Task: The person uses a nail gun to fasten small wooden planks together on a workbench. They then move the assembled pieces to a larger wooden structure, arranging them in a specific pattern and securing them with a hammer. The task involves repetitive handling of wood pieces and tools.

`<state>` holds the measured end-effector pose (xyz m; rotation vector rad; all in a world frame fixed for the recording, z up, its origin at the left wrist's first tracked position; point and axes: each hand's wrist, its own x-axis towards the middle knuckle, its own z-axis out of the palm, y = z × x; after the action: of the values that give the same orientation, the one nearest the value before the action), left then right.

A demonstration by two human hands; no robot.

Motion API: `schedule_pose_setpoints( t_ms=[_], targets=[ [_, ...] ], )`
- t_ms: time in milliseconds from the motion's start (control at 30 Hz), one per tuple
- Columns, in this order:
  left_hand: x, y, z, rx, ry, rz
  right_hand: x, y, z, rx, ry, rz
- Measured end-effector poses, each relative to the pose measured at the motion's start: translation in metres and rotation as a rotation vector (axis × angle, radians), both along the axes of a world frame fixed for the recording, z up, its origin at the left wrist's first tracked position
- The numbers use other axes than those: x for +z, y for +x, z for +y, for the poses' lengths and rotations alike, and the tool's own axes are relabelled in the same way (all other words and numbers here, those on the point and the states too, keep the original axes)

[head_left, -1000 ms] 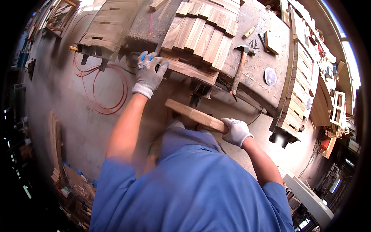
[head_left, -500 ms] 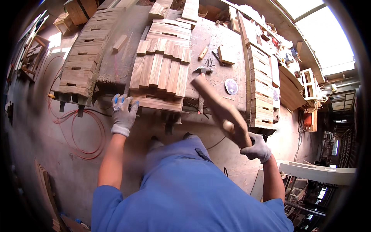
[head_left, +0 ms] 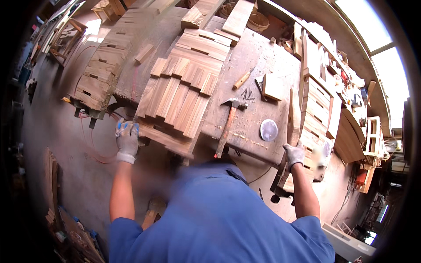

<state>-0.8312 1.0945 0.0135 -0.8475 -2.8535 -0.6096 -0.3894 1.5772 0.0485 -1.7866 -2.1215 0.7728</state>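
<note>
My right hand (head_left: pixel 294 154), in a pale work glove, is closed round the lower end of a long, slightly curved wooden piece (head_left: pixel 294 116). That piece stretches away from me alongside the right-hand row of slotted wooden boards (head_left: pixel 316 105). My left hand (head_left: pixel 127 138), gloved with blue patches at the fingertips, is beside the near left corner of the middle stack of slotted boards (head_left: pixel 166 139). Its fingers look apart and slightly bent, with nothing visible in them. Several narrow wood strips (head_left: pixel 175 100) lie side by side on the middle stack.
Between the middle and right rows, a claw hammer (head_left: pixel 228 122), a wooden-handled chisel (head_left: pixel 242 79), a small wood block (head_left: pixel 272 87) and a round, clear-looking disc (head_left: pixel 269 130) lie on the workbench (head_left: pixel 258 57). Another row of boards (head_left: pixel 98 72) stands left. A reddish hose (head_left: pixel 94 151) lies on the floor.
My right hand has carried the wooden piece right and away from me, to the right-hand boards, uncovering the hammer. My left hand stays near the middle stack's corner. The view has turned and shifted.
</note>
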Motion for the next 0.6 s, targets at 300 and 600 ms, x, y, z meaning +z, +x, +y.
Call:
schedule_pose_setpoints(
  t_ms=[300,600],
  targets=[
    [0.050,-0.001,0.064,0.335,0.131,0.027,-0.045,0.005,0.042,0.269,-0.016,-0.351],
    [0.043,-0.016,0.254,0.078,0.007,0.028,-0.011,-0.146,0.118,0.606,0.151,0.043]
  ],
)
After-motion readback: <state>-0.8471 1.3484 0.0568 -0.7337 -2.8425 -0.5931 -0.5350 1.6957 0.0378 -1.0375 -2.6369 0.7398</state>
